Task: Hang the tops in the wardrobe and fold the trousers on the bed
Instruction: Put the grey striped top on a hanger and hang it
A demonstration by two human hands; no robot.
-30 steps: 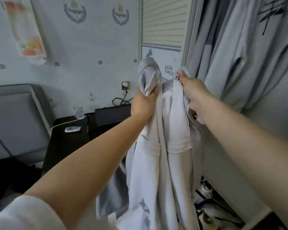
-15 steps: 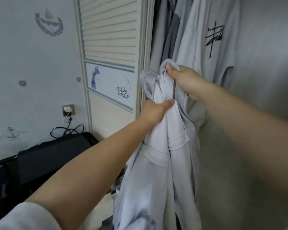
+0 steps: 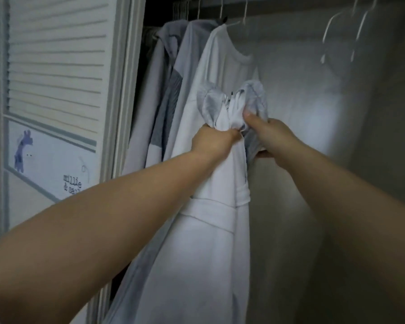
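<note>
A white top with grey shoulder parts [image 3: 211,230] hangs bunched from both my hands in front of the open wardrobe. My left hand [image 3: 214,142] grips its gathered upper part. Just to the right, my right hand [image 3: 270,136] grips the other bunched side, thumb up against the cloth. Behind them a white T-shirt [image 3: 225,59] hangs on a hanger from the wardrobe rail [image 3: 290,3], with two grey tops [image 3: 171,73] to its left. No trousers or bed are in view.
Two empty white hangers [image 3: 341,33] hang on the rail at the upper right, before the wardrobe's bare back wall [image 3: 325,136]. A louvred wardrobe door [image 3: 56,66] with a small blue animal picture stands at the left.
The view has swung right and upward, from the room wall and dark desk to the wardrobe interior. Both hands kept their grip and carried the top in front of the hanging T-shirt.
</note>
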